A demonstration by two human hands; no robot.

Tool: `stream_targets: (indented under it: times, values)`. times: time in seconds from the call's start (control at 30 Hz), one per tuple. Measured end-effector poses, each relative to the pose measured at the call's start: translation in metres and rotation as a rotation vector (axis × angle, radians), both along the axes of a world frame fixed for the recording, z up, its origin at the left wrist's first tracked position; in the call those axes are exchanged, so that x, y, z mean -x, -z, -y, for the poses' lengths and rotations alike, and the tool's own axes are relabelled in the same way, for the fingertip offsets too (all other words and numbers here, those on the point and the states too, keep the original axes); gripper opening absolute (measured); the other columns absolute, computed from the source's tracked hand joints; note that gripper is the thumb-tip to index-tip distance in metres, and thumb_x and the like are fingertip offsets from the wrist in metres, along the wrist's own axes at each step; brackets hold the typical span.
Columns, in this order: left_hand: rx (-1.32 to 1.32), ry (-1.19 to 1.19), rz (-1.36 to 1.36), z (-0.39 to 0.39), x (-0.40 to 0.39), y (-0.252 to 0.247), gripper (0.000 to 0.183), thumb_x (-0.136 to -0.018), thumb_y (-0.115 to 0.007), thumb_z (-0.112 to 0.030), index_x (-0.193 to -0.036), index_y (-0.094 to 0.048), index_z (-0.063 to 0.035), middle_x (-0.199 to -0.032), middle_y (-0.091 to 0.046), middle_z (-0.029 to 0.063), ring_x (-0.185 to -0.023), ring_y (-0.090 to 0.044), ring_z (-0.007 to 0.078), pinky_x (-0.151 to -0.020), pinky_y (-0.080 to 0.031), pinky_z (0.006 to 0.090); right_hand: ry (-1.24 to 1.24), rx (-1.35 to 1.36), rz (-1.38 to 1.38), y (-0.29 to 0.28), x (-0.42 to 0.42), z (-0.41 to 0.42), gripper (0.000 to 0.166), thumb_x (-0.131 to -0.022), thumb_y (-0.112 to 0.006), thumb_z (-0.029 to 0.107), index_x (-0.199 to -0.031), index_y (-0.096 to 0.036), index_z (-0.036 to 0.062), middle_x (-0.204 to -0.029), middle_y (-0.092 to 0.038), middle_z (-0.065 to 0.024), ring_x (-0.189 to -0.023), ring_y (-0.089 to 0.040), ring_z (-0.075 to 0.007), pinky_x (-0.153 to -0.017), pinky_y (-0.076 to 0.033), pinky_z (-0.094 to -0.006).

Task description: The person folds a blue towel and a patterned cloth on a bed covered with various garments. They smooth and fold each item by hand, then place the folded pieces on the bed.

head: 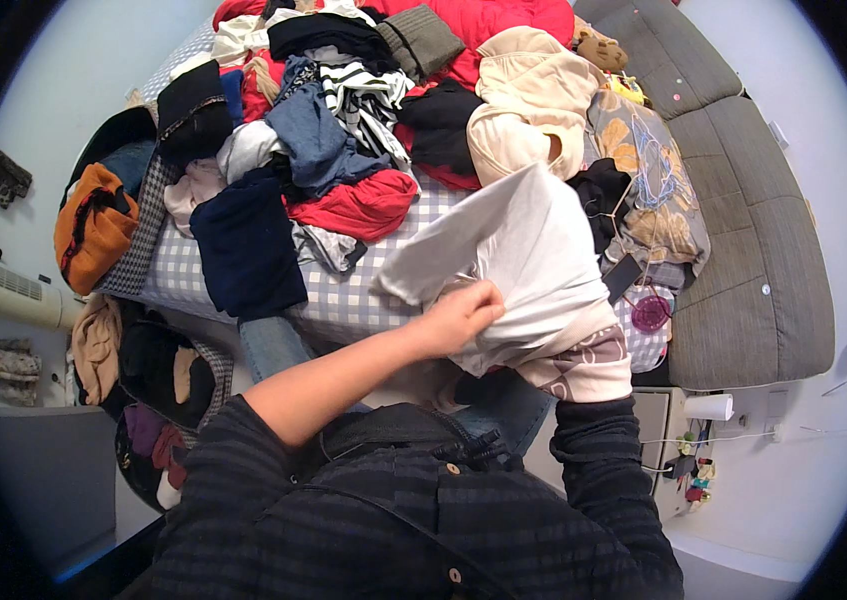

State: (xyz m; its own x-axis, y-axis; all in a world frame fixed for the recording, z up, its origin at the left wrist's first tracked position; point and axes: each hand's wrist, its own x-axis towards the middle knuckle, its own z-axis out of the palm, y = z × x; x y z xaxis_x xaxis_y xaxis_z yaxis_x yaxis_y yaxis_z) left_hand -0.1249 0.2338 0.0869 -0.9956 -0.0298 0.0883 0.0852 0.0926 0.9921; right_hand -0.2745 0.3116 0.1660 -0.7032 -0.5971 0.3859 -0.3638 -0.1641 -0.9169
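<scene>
My left hand pinches a fold of a white cloth garment in front of my body. A panel of that garment stands raised to the left above the bed. My right arm reaches into the garment, and a pale band with a brown printed pattern wraps the forearm over my dark striped sleeve. The fabric hides my right hand. Left of the white garment, a folded navy garment lies at the bed's near edge. Just beyond are a red garment and a cream garment.
A heap of clothes, including a blue-grey garment, covers much of the checked bedspread. Open fabric boxes of clothes stand left, one with an orange garment. Wire hangers lie on a floral pillow beside the grey padded headboard.
</scene>
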Motion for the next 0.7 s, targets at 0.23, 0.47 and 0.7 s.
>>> stream_targets:
  times: [0.23, 0.47, 0.7]
  values:
    - [0.04, 0.04, -0.164, -0.001, -0.005, -0.03, 0.014, -0.089, -0.054, -0.014, -0.091, -0.049, -0.0015, -0.077, -0.054, 0.013, -0.071, -0.053, 0.0239, -0.068, -0.043, 0.032, -0.059, -0.114, 0.052, 0.028, -0.013, -0.002, 0.032, -0.091, -0.053, 0.018, -0.119, -0.054, 0.0035, -0.103, -0.058, -0.007, -0.099, -0.054, -0.0173, -0.088, -0.043, -0.0304]
    - [-0.324, 0.431, -0.045, -0.025, -0.014, -0.024, 0.015, -0.094, -0.05, -0.019, -0.095, -0.048, -0.0036, -0.081, -0.044, -0.0028, -0.076, -0.041, 0.0069, -0.068, -0.037, 0.0228, -0.24, -0.136, 0.079, 0.047, -0.051, 0.029, 0.032, -0.091, -0.052, 0.017, -0.119, -0.054, 0.0033, -0.101, -0.058, -0.0069, -0.097, -0.054, -0.0175, -0.088, -0.043, -0.0303]
    - [-0.15, 0.516, 0.115, -0.011, -0.031, -0.001, 0.019, -0.093, -0.05, -0.023, -0.097, -0.048, -0.0046, -0.081, -0.05, 0.0002, -0.077, -0.045, 0.01, -0.071, -0.04, 0.0264, -0.17, -0.115, 0.105, 0.051, -0.047, 0.004, 0.031, -0.091, -0.052, 0.017, -0.119, -0.053, 0.0031, -0.1, -0.058, -0.0069, -0.096, -0.055, -0.0177, -0.087, -0.043, -0.0302]
